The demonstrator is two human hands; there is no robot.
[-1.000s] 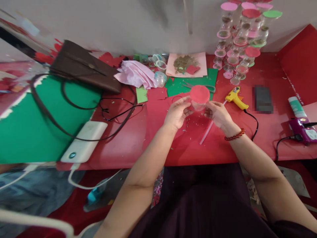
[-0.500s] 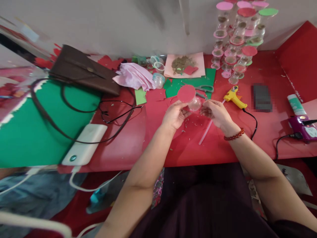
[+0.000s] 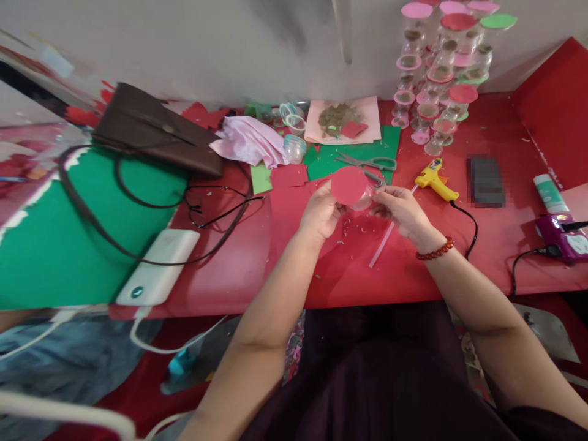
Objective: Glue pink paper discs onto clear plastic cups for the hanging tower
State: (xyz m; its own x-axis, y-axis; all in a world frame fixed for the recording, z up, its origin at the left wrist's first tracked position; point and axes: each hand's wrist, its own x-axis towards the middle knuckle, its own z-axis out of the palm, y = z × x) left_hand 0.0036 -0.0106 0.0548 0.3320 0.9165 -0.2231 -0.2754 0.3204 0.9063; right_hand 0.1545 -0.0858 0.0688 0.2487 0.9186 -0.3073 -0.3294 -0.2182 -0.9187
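Between my two hands is a small clear plastic container (image 3: pixel 364 201) with a red paper disc (image 3: pixel 350 185) on the end facing me. My left hand (image 3: pixel 321 213) grips it from the left, fingers closed at the disc's edge and below it. On the other side, the fingertips of my right hand (image 3: pixel 399 208) pinch the container's rim; the exact contact is partly hidden. Just beyond the disc lie grey scissors (image 3: pixel 383 163) on green card (image 3: pixel 390 141). To the right of my right hand rests a yellow glue gun (image 3: pixel 434 180), its glue stick (image 3: pixel 382 245) lying beneath my hands.
Stacked hourglass-like containers (image 3: pixel 445 73) stand at the back right. Brown grains (image 3: pixel 337 116) lie on pink paper at the back. A brown bag (image 3: pixel 156 128), pink cloth (image 3: pixel 250 141), white power bank (image 3: pixel 158 266) and glasses (image 3: pixel 220 214) occupy the left. A purple power socket (image 3: pixel 563 236) sits at right.
The red disc has tilted and shifted slightly right and toward me, covering more of the clear container. The scissor blades behind it now show. Both hands keep their hold.
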